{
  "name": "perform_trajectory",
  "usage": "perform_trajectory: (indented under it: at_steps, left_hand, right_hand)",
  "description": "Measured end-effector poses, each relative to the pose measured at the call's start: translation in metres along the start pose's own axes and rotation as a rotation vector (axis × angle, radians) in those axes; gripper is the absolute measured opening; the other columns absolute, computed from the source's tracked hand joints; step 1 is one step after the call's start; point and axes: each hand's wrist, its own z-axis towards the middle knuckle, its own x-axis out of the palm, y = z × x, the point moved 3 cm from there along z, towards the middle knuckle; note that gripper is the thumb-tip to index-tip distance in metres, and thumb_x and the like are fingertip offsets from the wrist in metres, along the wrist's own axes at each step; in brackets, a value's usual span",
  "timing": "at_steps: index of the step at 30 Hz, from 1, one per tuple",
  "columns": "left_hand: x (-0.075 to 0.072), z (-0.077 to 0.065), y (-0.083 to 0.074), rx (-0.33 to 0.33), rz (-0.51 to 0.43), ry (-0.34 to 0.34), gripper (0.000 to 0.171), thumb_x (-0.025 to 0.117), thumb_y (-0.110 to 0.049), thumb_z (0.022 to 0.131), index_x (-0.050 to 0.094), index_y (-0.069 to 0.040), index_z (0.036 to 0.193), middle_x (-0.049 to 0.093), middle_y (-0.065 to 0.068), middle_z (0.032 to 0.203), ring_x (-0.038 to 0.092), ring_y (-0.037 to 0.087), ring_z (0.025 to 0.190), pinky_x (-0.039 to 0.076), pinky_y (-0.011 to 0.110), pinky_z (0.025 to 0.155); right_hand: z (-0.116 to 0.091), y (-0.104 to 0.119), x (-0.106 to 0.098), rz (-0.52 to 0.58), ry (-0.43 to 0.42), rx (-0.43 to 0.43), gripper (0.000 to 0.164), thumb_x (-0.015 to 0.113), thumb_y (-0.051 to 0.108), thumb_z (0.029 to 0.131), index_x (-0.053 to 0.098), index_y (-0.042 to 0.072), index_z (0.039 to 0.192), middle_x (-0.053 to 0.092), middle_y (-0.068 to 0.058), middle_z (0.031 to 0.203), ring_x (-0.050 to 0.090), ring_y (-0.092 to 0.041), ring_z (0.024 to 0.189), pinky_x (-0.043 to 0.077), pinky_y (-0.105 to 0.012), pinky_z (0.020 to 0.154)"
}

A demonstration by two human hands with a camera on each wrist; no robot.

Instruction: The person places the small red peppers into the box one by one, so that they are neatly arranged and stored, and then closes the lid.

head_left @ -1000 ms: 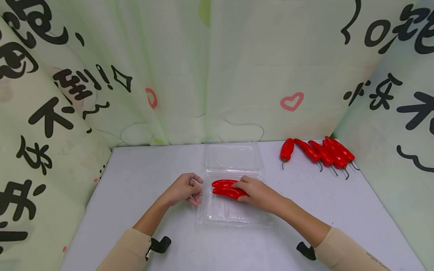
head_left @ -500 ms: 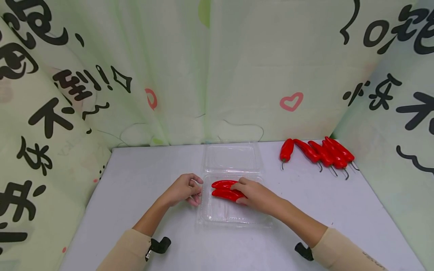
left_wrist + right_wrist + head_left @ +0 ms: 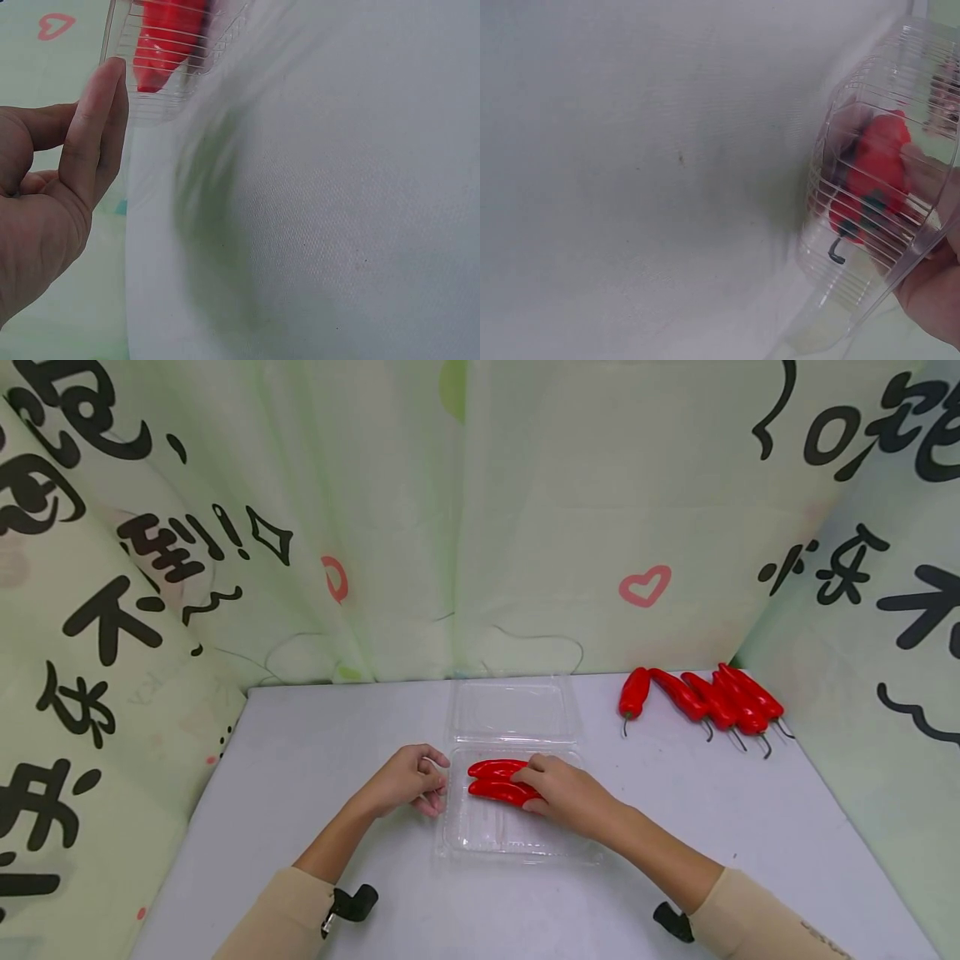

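Note:
A clear plastic clamshell box (image 3: pixel 472 839) lies unfolded on the white table, its lid (image 3: pixel 513 706) toward the back. Inside the box two red chili peppers lie side by side: a rear pepper (image 3: pixel 493 768) and a front pepper (image 3: pixel 497 791). My right hand (image 3: pixel 573 797) reaches in from the right and holds the front pepper near its stem end, covering that end in the head view. Through the ribbed wall, the right wrist view shows red flesh and a dark curved stem (image 3: pixel 836 251). My left hand (image 3: pixel 408 779) rests its fingertips at the box's left edge, gripping nothing.
Several more red chili peppers (image 3: pixel 720 702) lie in a row at the back right of the table, stems toward me. One pepper (image 3: pixel 634 692) sits slightly apart at the row's left. A printed curtain (image 3: pixel 540 568) stands behind the table and along both sides.
Over the first half second, my right hand shifted the front pepper slightly left and toward me, widening the gap to the rear pepper. The left hand has stayed in place.

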Motion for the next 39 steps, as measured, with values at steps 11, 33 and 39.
perform_trajectory:
  at_steps: [11, 33, 39]
  left_hand:
    - [0.0000, 0.0008, -0.0018, -0.001, 0.008, 0.002, 0.030, 0.062, 0.001, 0.099, 0.053, 0.009, 0.127, 0.069, 0.017, 0.087, 0.070, 0.019, 0.061, 0.065, 0.035, 0.060]
    - [0.0008, -0.0002, -0.0012, -0.002, 0.009, -0.004, 0.029, 0.062, 0.002, 0.099, 0.054, 0.008, 0.125, 0.069, 0.017, 0.087, 0.070, 0.019, 0.061, 0.065, 0.035, 0.060]
    - [0.0009, -0.0004, -0.0010, -0.002, 0.005, -0.005, 0.029, 0.063, 0.002, 0.098, 0.054, 0.008, 0.125, 0.069, 0.016, 0.086, 0.070, 0.019, 0.061, 0.065, 0.035, 0.060]
  right_hand:
    - [-0.0044, -0.0052, 0.0023, 0.010, -0.018, 0.027, 0.041, 0.087, 0.021, 0.084, 0.073, 0.014, 0.122, 0.064, -0.002, 0.104, 0.059, -0.014, 0.094, 0.062, -0.025, 0.076]
    - [-0.0060, -0.0054, 0.0058, 0.016, -0.076, -0.005, 0.043, 0.090, 0.019, 0.080, 0.071, 0.014, 0.118, 0.065, -0.003, 0.107, 0.061, -0.016, 0.099, 0.063, -0.027, 0.080]
    - [-0.0072, -0.0060, 0.0053, 0.030, -0.073, 0.009, 0.046, 0.091, 0.020, 0.079, 0.071, 0.014, 0.120, 0.065, -0.003, 0.110, 0.062, -0.017, 0.102, 0.064, -0.028, 0.082]
